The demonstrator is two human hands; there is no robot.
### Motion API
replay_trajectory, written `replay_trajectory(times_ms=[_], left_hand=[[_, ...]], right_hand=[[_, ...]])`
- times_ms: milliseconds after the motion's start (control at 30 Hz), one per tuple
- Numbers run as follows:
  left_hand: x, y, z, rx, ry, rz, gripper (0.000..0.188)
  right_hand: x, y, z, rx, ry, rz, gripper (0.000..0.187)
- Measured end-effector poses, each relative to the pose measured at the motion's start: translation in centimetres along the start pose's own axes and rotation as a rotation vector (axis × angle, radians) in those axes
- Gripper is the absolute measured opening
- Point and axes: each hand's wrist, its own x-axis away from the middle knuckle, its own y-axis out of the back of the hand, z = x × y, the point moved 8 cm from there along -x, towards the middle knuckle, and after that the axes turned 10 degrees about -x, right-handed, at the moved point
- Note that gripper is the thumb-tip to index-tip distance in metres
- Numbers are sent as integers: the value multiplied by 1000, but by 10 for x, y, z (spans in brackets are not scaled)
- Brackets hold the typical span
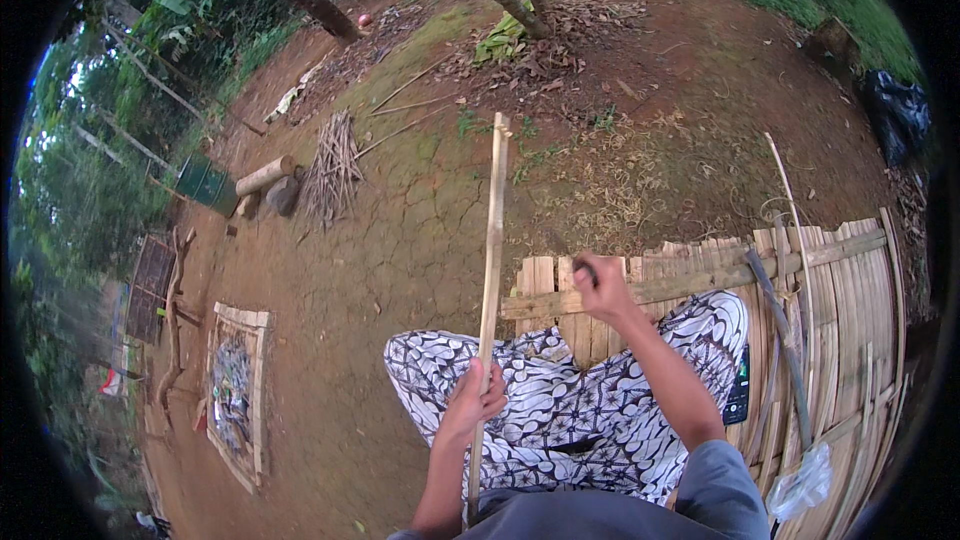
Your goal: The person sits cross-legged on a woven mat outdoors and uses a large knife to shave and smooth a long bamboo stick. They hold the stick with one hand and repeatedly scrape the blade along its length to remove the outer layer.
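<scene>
My left hand [472,402] is closed around the lower part of a long, pale bamboo strip [493,240]. The strip stands nearly upright in the view, its far end splintered and its near end reaching my lap. To the right, my right hand [605,288] grips a dark-handled knife [585,270]; its blade is thin and blurred against the ground, apart from the strip. Across my crossed legs lies black-and-white patterned cloth [590,410]. I sit on a bamboo slat platform [845,300].
On the platform's right lie a long grey tool [785,350], a clear plastic bag [803,485] and a black keypad device [738,395]. Curly shavings [640,170] cover the soil ahead. Left are a stick pile [335,170], a green drum [207,185] and a framed pit [263,390].
</scene>
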Motion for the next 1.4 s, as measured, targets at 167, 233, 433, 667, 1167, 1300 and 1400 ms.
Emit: replay_trajectory(times_ms=[167, 233, 433, 667, 1167, 1300, 1400], left_hand=[[-4, -4, 4, -31, 102, -3, 44], [-1, 4, 8, -52, 114, -50, 43], [32, 12, 9, -101, 132, -171, 44], [27, -1, 8, -619, 67, -49, 52], [23, 39, 30, -557, 81, -222, 58], [23, 42, 50, -582, 112, -199, 58], [22, 40, 60, -610, 156, -179, 57]], right_hand=[[26, -57, 60, 336, 437, 419, 46], [33, -72, 69, 341, 469, 452, 47], [-13, -10, -34, 411, -143, 150, 52], [5, -17, -30, 373, -324, 222, 48], [-3, 19, -49, 31, -472, -211, 37], [-3, 32, -47, -31, -436, -319, 35], [-5, 36, -44, -82, -412, -340, 36]])
